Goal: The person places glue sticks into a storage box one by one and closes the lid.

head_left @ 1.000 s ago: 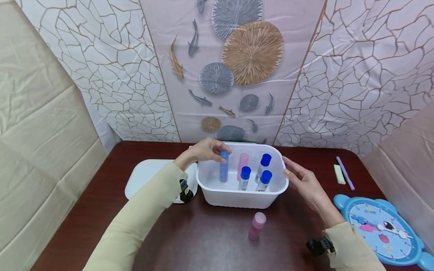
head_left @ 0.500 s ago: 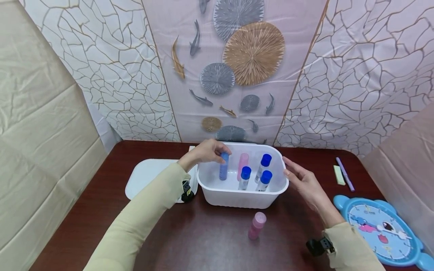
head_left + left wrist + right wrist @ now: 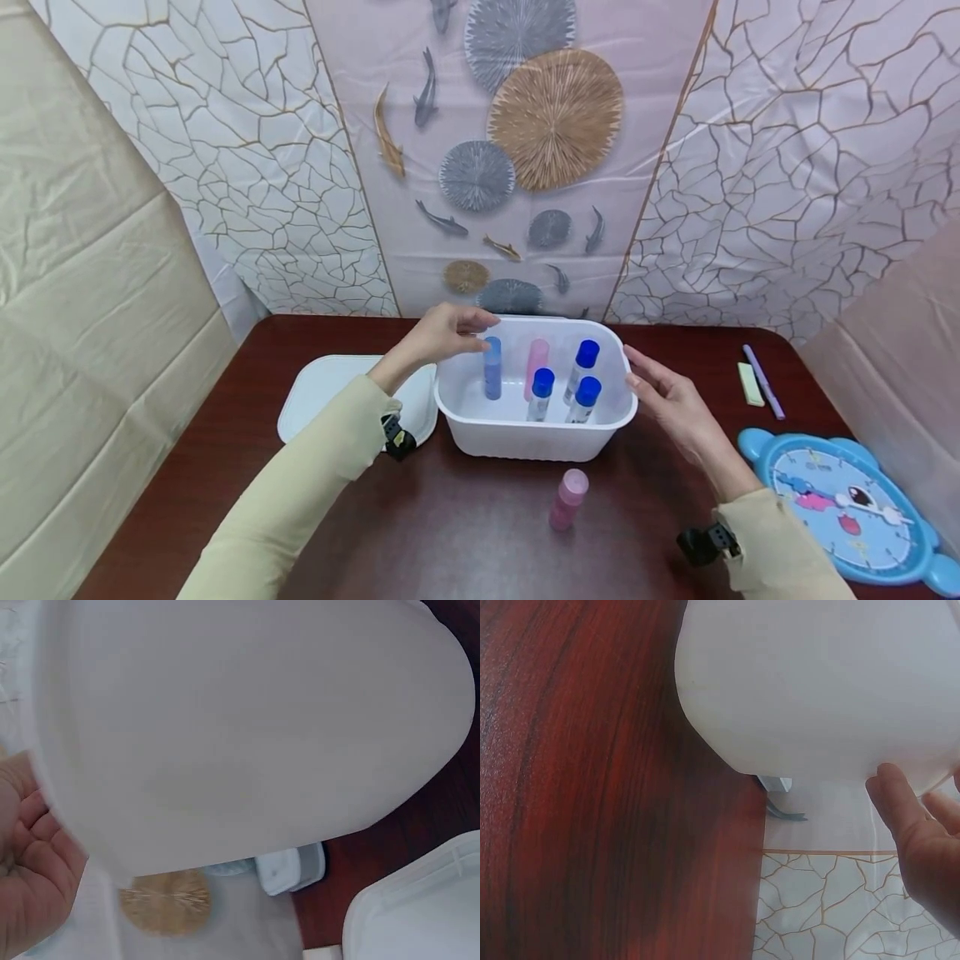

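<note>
**Five bottles upright in the tub, one at my left fingertips**

Five bottles stand in the white tub (image 3: pixel 536 433) on the dark desk (image 3: pixel 465 533), each with its long axis vertical and its cap pointing up. My left hand (image 3: pixel 442 333) hovers over the tub's far left corner, fingers curled loosely, their tips right at the cap of the all-blue bottle (image 3: pixel 492 368). I cannot tell whether they pinch the cap or only touch it. That bottle stands straight, near the left wall of the tub.

Just beside it is a pink bottle (image 3: pixel 536 367), and to its right three clear bottles with blue caps (image 3: pixel 587 392), close together.

My right hand (image 3: pixel 671 408) is spread, fingers straight, its grip holding nothing; the fingertips lie against the outside of the tub's right wall, as the right wrist view also shows.

A second pink bottle (image 3: pixel 567 498) stands upright on the desk in front of the tub, apart from it. The white lid (image 3: pixel 330 396) lies flat to the left of the tub. To the right lie a purple pen (image 3: pixel 763 382), a pale eraser (image 3: pixel 750 385) and a blue toy clock (image 3: pixel 847 508).
</note>
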### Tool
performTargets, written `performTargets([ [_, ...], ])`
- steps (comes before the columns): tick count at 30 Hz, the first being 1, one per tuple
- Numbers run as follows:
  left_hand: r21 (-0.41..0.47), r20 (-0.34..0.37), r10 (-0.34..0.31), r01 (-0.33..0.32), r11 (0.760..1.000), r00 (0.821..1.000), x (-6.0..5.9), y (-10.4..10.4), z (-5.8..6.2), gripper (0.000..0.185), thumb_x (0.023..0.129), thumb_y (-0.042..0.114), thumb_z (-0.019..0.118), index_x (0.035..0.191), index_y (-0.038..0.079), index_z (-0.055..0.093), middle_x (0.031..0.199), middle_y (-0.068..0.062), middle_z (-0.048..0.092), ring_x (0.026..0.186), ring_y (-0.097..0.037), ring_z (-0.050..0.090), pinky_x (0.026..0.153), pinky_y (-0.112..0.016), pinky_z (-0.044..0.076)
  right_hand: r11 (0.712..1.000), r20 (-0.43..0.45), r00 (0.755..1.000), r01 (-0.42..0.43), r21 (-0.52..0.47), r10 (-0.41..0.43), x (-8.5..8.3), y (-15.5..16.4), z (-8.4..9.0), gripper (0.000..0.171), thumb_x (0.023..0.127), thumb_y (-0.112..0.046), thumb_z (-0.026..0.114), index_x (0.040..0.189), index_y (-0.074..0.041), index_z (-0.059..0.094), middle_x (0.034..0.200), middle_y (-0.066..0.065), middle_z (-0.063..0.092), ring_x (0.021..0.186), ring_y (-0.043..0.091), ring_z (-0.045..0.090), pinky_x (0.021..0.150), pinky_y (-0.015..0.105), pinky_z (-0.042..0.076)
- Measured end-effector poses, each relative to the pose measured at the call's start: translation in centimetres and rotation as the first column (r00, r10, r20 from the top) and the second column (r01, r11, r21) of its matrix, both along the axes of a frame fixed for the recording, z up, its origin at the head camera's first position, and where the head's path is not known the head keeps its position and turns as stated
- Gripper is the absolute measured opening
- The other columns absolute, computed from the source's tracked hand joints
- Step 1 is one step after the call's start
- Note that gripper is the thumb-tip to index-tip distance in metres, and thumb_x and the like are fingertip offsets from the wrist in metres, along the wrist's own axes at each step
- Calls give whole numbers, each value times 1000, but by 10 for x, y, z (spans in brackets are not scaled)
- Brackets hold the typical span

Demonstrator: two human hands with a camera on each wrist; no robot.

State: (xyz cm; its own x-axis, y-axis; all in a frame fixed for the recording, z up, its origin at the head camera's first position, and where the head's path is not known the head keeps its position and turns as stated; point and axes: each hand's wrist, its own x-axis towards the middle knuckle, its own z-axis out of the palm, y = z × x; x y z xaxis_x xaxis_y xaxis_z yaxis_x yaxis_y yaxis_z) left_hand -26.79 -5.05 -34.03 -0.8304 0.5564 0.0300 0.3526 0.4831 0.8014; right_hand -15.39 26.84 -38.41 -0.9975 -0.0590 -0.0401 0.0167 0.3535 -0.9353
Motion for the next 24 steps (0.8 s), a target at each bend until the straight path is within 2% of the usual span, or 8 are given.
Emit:
performTargets([
  [3,159,5,-43,41,986,999,18,0,9,35,84,4,69,118,-2,62,117,-18,64,106,-25,63,87,-27,53,1000,4,1000,5,17,-5,-2,0,2,60,98,-32,50,149,-13,25,148,21,34,126,41,44,90,37,48],
  [6,307,60,-173,146,940,983,43,7,15,35,84,-2,66,118,-6,60,116,-24,62,104,-29,64,85,-30,54,1000,4,1000,10,29,-10,-3,1,3,60,98,-33,50,149,-14,25,147,21,35,126,41,45,91,39,47],
  [10,392,119,-375,303,869,919,79,25,10,37,82,-7,65,119,-10,57,115,-29,61,105,-37,62,85,-33,54,999,3,1000,16,39,-16,-3,2,4,61,97,-34,50,149,-15,25,147,21,36,126,40,45,91,38,47],
  [12,405,152,-440,351,845,885,93,34,3,38,82,-8,66,119,-12,57,116,-30,60,106,-38,61,88,-32,53,999,-1,1000,16,38,-16,-2,2,4,60,98,-33,50,149,-15,26,147,21,36,125,41,45,90,37,48],
  [15,413,223,-473,357,838,853,110,47,-9,39,81,-9,66,119,-11,57,118,-29,60,108,-29,62,91,-31,52,1000,-7,1000,9,27,-9,-1,2,3,59,98,-31,49,149,-15,26,146,22,36,124,41,46,88,33,50],
  [17,417,286,-469,332,846,835,118,53,-16,40,81,-9,67,120,-10,57,120,-27,59,108,-21,63,93,-31,50,1000,-10,1000,5,19,-5,-1,2,2,59,98,-31,49,149,-15,26,146,23,36,124,41,46,87,32,52],
  [21,417,323,-458,310,854,828,127,62,-30,40,80,-9,68,119,-8,59,121,-24,60,103,-8,63,93,-26,49,1000,-7,1000,0,19,0,-1,1,0,58,98,-31,49,149,-16,25,147,23,35,124,42,46,88,35,51],
  [24,404,299,-466,332,852,833,129,65,-36,40,79,-8,69,118,-8,60,120,-22,61,95,-2,62,91,-21,49,1000,-9,1000,-1,26,1,-1,1,-2,59,98,-32,49,149,-15,25,147,22,35,124,42,46,89,37,50],
])
